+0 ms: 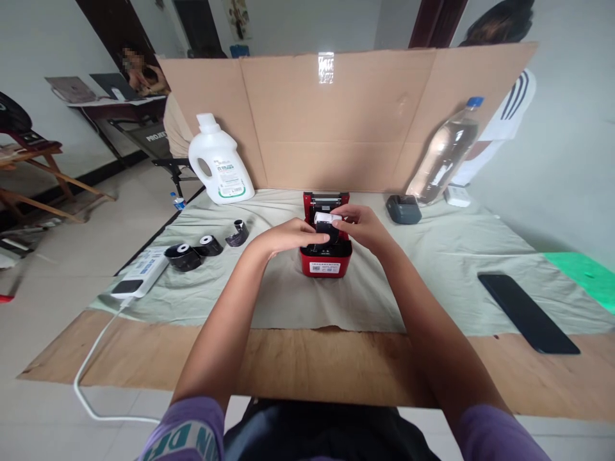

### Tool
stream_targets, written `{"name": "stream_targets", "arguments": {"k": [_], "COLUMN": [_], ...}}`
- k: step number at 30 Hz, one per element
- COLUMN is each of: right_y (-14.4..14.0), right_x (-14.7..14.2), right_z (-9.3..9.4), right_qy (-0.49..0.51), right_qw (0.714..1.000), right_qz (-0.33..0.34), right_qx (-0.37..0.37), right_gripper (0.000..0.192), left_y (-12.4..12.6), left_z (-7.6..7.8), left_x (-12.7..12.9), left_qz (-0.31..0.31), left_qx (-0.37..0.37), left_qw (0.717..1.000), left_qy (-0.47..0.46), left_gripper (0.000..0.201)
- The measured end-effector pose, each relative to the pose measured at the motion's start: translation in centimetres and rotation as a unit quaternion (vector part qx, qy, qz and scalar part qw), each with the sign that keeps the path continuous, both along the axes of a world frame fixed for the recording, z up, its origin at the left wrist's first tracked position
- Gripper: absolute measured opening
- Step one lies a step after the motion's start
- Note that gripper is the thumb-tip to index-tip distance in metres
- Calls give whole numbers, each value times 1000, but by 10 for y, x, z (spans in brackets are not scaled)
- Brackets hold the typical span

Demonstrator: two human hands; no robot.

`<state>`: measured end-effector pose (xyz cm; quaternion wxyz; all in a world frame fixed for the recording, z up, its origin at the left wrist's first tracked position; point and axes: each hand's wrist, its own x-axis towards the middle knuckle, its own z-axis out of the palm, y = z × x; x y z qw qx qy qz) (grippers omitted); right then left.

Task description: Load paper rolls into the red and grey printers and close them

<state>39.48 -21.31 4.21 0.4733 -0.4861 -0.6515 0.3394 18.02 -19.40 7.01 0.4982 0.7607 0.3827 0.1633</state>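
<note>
Both hands [331, 234] holding paper roll [327, 219] in red printer [325, 259]

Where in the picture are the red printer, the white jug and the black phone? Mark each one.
red printer [325, 266]: head view, on its front face below the hands.
white jug [218, 163]: head view, on its body.
black phone [527, 312]: head view, on its screen.

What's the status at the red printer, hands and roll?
Left hand and right hand both on white paper roll over open red printer. Black rolls lie left, apart. Nothing blocking.
</note>
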Motion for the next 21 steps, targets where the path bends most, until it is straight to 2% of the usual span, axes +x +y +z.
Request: {"name": "stream_targets", "arguments": {"k": [2, 4, 8, 12, 16, 21], "right_y": [5, 10, 17, 23, 31, 37], "right_x": [1, 0, -5, -10, -11, -9], "right_z": [-7, -14, -23, -26, -27, -23], "right_qy": [-14, -30, -54, -104, -176, -283], "right_qw": [999, 997, 994, 987, 976, 947], "right_qz": [-39, -67, -89, -100, -104, -130], "right_qx": [-2, -14, -37, -65, -78, -76], "right_gripper": [26, 26, 24, 19, 15, 15], "left_y": [0, 1, 3, 5, 6, 11], "left_z": [-2, -3, -4, -4, -6, -16], "left_x": [0, 0, 1, 1, 4, 10], "left_qz": [-32, -34, 23, 97, 113, 130], "left_qx": [8, 8, -3, -32, -42, -3], "left_qw": [999, 999, 1000, 995, 993, 991], "left_qy": [3, -1, 1, 11, 10, 17], "left_gripper": [38, 30, 19, 19, 22, 23]}}
